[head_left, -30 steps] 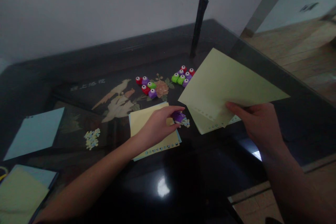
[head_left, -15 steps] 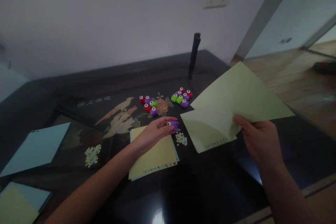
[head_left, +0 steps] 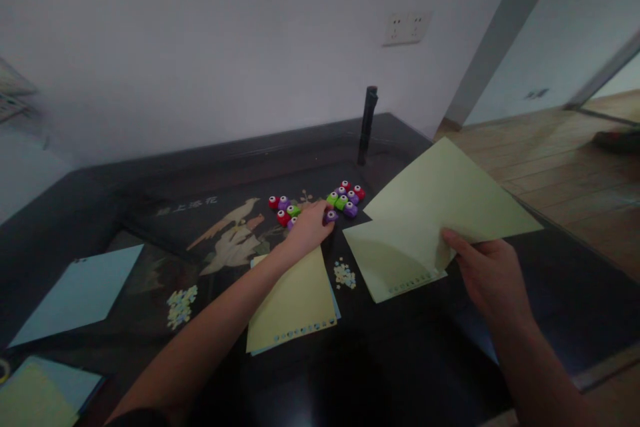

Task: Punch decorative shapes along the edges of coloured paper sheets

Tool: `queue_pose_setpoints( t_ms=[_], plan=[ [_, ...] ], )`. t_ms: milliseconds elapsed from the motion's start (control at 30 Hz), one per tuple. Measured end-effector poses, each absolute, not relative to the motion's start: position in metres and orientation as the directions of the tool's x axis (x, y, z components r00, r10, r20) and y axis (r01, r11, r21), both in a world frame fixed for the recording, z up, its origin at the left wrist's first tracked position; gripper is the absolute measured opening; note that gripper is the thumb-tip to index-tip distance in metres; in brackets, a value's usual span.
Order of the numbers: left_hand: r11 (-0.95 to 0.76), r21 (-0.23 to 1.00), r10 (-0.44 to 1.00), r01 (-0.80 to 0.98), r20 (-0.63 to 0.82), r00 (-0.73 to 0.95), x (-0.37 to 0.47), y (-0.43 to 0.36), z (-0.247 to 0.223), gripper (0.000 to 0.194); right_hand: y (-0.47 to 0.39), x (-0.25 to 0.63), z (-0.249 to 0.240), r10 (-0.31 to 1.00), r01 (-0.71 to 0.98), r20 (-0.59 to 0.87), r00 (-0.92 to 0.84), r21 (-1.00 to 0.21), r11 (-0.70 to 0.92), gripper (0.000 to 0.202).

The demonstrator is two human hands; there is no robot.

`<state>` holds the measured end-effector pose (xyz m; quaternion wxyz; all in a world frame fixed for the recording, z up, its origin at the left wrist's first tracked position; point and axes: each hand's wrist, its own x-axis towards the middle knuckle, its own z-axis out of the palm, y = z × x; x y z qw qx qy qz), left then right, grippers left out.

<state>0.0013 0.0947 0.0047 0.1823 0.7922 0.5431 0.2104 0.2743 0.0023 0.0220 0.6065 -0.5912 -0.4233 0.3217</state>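
Note:
My left hand (head_left: 310, 225) is closed around a small purple craft punch (head_left: 331, 216) with a white-and-black eye on top, low over the table beside other punches. Just right of it is a group of red, green and purple punches (head_left: 342, 201); another group (head_left: 284, 204) is partly hidden behind my hand. My right hand (head_left: 485, 272) pinches a pale yellow-green sheet of paper (head_left: 450, 193) by its lower edge, raised at a tilt. Beneath that lies a similar sheet (head_left: 387, 257) with a row of punched holes along its near edge.
A yellow sheet (head_left: 295, 303) with punched holes lies over a blue one below my left forearm. Small paper cut-outs form piles, one in the middle (head_left: 345, 275) and one at left (head_left: 181, 305). Blue paper (head_left: 83, 293) lies farther left. A black post (head_left: 367, 125) stands at the back.
My left hand has moved forward with the purple punch, from above the cut-outs to beside the punch groups. My right hand still holds the sheet. The view has tilted slightly upward.

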Motion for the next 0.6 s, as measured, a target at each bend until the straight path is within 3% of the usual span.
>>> queue_pose_setpoints(
  t_ms=[100, 333, 600],
  plan=[
    [-0.347, 0.472, 0.937, 0.810, 0.129, 0.326, 0.009, 0.105, 0.001, 0.025, 0.003, 0.274, 0.022, 0.887, 0.032, 0.067, 0.457, -0.998, 0.059, 0.015],
    [-0.346, 0.386, 0.938, 0.855, 0.111, 0.330, 0.014, 0.114, -0.002, 0.022, 0.002, 0.274, 0.024, 0.895, 0.027, 0.067, 0.441, -0.998, 0.062, 0.015],
    [-0.289, 0.384, 0.957, 0.877, 0.097, 0.273, 0.012, 0.126, -0.001, 0.024, 0.002, 0.273, 0.027, 0.902, -0.025, 0.003, 0.431, -1.000, 0.015, 0.018]
  ],
)
